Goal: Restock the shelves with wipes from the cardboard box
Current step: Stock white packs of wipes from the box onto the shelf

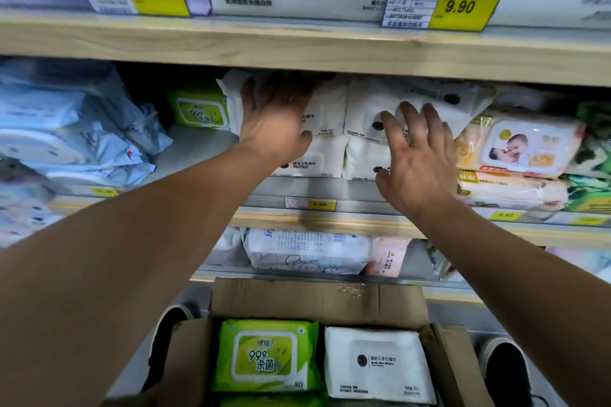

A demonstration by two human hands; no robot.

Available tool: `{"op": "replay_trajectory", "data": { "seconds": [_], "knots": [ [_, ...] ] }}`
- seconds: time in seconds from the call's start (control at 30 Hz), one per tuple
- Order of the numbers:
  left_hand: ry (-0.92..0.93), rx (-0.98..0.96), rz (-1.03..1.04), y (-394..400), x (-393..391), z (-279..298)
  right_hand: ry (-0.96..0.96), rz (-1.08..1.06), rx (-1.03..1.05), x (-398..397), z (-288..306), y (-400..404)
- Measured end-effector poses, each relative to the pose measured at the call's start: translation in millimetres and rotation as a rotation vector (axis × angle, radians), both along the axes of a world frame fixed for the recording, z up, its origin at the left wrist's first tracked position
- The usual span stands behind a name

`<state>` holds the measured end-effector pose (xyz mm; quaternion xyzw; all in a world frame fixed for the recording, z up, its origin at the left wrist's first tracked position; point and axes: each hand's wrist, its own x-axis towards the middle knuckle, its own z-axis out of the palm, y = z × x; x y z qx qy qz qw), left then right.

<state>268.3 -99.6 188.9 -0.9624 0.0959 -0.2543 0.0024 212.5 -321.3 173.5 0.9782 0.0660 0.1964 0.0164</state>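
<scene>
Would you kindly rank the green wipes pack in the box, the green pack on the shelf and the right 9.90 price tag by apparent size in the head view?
1. Green wipes pack in the box, though it lies nearest the camera.
2. Right 9.90 price tag.
3. Green pack on the shelf, partly hidden and farther back.

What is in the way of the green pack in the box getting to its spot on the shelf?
Nothing visible: the green pack lies uncovered on top in the box, and bare shelf lies open before the shelved green pack.

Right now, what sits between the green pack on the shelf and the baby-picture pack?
Head view: stacked white wipes packs, with the left hand and right hand pressed on them.
</scene>
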Motion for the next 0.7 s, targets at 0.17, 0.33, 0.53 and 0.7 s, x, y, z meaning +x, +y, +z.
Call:
{"op": "replay_trajectory", "data": {
  "seconds": [0.17,0.33,0.53,0.7],
  "knots": [
    [0.010,0.029,-0.041,-0.9,-8.9,6.3,0.041,0.013,0.001,-5.5,10.0,1.7],
    [0.075,-0.015,-0.083,-5.0,-37.0,6.7,0.096,0.063,0.017,-25.0,17.9,4.0],
    [0.174,-0.120,-0.141,-17.1,-105.1,-13.4,0.219,0.100,0.063,-83.7,10.6,6.0],
    [0.242,-0.161,-0.192,-27.8,-168.8,-46.3,0.335,0.146,0.078,-146.3,-21.5,-2.4]
  ]
}}
